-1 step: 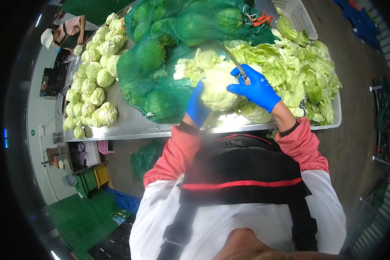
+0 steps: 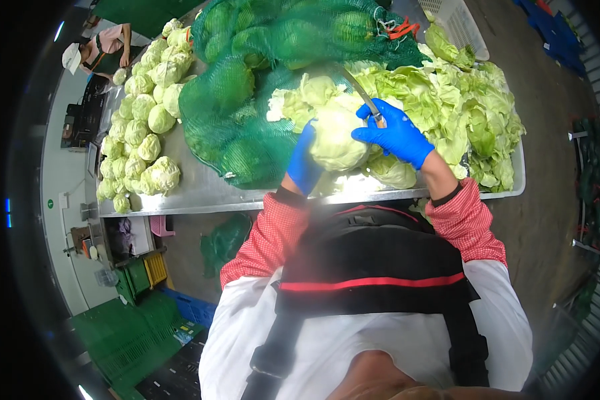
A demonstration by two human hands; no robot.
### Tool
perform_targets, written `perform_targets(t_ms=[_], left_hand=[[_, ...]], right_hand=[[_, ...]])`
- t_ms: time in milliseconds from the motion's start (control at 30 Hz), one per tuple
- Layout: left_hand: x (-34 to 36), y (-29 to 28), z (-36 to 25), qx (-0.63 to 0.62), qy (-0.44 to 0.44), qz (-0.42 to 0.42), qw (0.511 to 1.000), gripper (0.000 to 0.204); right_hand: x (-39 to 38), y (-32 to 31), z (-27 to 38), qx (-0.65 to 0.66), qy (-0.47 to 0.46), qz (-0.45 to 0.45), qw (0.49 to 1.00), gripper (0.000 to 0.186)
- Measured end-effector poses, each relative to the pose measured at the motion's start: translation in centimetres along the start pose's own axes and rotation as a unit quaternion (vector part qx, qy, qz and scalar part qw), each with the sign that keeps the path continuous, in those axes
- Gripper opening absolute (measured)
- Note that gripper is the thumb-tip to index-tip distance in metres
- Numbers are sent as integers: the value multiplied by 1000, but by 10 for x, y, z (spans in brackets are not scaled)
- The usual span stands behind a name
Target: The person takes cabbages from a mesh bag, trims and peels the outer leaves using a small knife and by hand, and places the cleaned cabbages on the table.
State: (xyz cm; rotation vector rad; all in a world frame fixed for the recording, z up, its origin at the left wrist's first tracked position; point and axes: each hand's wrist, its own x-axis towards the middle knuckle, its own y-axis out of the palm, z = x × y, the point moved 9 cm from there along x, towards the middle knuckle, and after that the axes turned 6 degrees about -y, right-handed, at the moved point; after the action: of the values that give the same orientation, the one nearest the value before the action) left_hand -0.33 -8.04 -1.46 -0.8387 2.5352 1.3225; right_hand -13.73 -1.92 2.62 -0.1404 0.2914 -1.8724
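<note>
A pale green cabbage [image 2: 339, 137] sits in front of me at the near side of the table. My left hand [image 2: 305, 162], in a blue glove, grips its left side; the fingers are partly hidden behind it. My right hand [image 2: 399, 137], also gloved in blue, is closed around the handle of a knife [image 2: 360, 91], whose blade points up and away to the left. The right thumb reaches toward the cabbage's right side. Loose leaves [image 2: 297, 107] lie just beyond the cabbage, and another pale cabbage or leaf clump [image 2: 391, 173] rests below my right hand.
Green mesh sacks of cabbages [image 2: 237, 150] cover the middle and far part of the metal table [image 2: 203, 195]. Trimmed cabbages [image 2: 140, 133] are heaped at the left. Outer leaves pile up in a white crate [image 2: 519, 175] at the right. A person [image 2: 107, 47] works at the far left.
My right hand with the knife has shifted very slightly to the right, its thumb a little off the cabbage. My left hand stays on the cabbage.
</note>
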Motion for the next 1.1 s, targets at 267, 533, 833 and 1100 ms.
perform_targets(t_ms=[267,533,833,1100], left_hand=[[6,-25,-1,-39,10,-24,999,53],[2,-20,-35,336,160,-192,908,40],[0,-15,-30,117,106,-111,981,49],[9,14,-17,-101,11,56,993,62]], right_hand=[[-14,-24,-17,292,2,15,956,19],[-10,10,71,-252,-208,-62,943,55],[-3,-62,-15,-87,-44,-221,971,16],[-3,-5,28,-139,-127,-95,978,68]])
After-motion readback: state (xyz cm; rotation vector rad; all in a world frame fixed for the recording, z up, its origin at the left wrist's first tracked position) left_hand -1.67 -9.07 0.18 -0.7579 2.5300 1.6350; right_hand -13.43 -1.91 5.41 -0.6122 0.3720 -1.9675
